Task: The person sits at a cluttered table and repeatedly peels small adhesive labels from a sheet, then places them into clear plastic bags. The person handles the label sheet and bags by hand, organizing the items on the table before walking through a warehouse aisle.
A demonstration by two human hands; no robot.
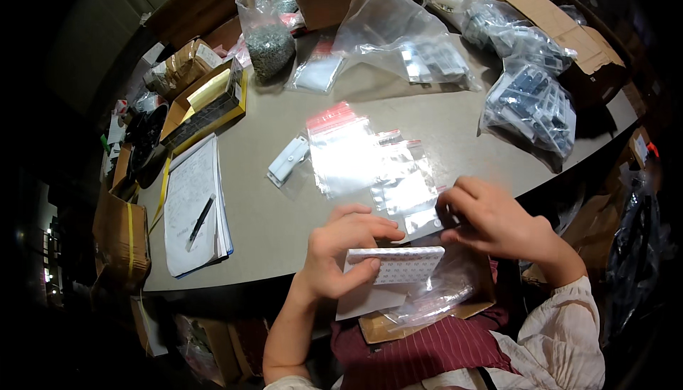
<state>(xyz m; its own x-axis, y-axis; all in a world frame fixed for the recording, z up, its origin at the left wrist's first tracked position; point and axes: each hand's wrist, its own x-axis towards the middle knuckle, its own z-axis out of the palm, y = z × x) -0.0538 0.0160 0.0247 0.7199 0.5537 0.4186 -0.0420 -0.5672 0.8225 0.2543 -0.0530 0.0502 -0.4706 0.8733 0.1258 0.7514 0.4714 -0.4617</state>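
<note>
Along the left edge of the counter [256, 219] I have an open notebook [186, 212], a black pen [200, 222] lying on it. Farther right, a white part [289, 158] lies mid-counter. My left hand [338, 248] grips a label sheet [398, 272] between thumb and fingers, just off the near edge, above an open cardboard box [388, 332]. Clear zip bags [400, 177] run down to that edge. Beside the nearest, my right hand [487, 214] has its fingers curled close; I can't tell whether it pinches anything.

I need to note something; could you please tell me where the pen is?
In the head view, the pen lies on the notepad, on the left side of the table.
</note>
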